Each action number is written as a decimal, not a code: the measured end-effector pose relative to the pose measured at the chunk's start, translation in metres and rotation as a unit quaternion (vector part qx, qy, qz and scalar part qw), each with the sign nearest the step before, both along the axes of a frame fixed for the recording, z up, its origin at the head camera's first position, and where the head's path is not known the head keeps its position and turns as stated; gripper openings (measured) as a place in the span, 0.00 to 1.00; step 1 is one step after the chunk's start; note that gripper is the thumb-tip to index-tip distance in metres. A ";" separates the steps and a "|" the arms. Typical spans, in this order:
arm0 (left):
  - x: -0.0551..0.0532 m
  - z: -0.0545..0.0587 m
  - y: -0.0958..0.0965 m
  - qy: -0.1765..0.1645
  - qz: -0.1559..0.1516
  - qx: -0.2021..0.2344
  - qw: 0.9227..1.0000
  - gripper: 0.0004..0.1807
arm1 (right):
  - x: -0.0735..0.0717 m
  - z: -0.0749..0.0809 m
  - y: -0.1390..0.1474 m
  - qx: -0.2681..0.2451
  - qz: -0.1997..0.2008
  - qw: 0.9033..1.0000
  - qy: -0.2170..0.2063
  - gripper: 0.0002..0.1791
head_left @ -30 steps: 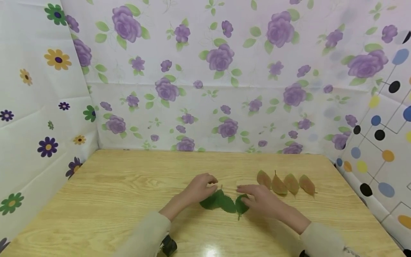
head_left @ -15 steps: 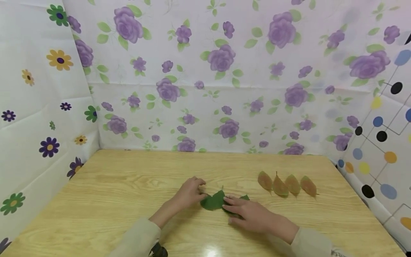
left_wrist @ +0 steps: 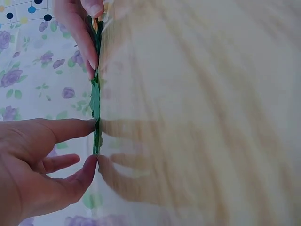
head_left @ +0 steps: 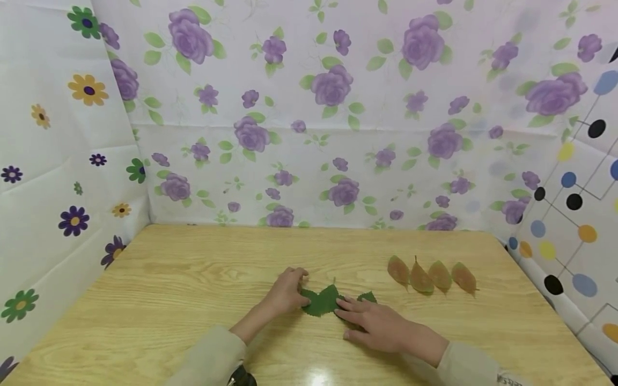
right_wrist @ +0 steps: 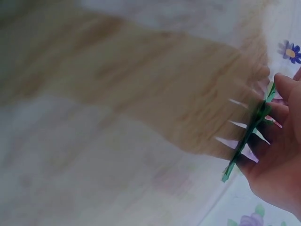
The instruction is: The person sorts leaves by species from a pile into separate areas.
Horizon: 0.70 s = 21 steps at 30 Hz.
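Observation:
Several green leaves lie in a row on the wooden table [head_left: 193,300]. My left hand [head_left: 285,292] is at the row's left end, its thumb and a fingertip touching the edges of the leftmost green leaf [head_left: 316,304]. The left wrist view shows that hand [left_wrist: 37,165] with those two fingers apart along the thin green line of leaves [left_wrist: 95,96]. My right hand [head_left: 383,324] lies over the right part of the row with fairly straight fingers, hiding much of the leaves there. Past its fingers a green leaf tip [head_left: 368,296] shows.
Farther right lie several reddish-brown leaves with green edges [head_left: 421,277], side by side. A cloth with purple roses [head_left: 338,128] hangs behind the table. A cloth with coloured flowers [head_left: 72,161] is on the left, and a dotted cloth [head_left: 574,214] on the right.
My right hand has moved left from the rightmost green leaf onto the row and stays there. My left hand has shifted left and down, its thumb coming onto the leftmost leaf.

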<state>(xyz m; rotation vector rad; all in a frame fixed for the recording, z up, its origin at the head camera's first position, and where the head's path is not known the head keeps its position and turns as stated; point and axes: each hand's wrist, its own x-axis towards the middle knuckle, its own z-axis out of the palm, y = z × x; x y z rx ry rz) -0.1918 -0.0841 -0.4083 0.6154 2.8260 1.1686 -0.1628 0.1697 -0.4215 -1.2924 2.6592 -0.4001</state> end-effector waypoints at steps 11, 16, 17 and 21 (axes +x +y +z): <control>-0.010 0.000 -0.004 -0.002 -0.047 -0.045 0.998 0.12 | 0.001 0.004 0.000 -0.010 0.015 1.000 0.006 0.31; -0.009 0.005 -0.004 -0.014 -0.059 -0.057 0.997 0.12 | 0.001 0.003 0.000 -0.013 0.017 1.000 0.007 0.31; -0.009 0.005 -0.003 -0.018 -0.059 -0.054 0.997 0.13 | 0.001 0.002 0.000 -0.013 0.018 1.000 0.009 0.31; -0.012 0.002 -0.003 -0.035 -0.057 -0.035 0.997 0.13 | 0.002 0.002 0.000 -0.017 0.022 1.000 0.013 0.30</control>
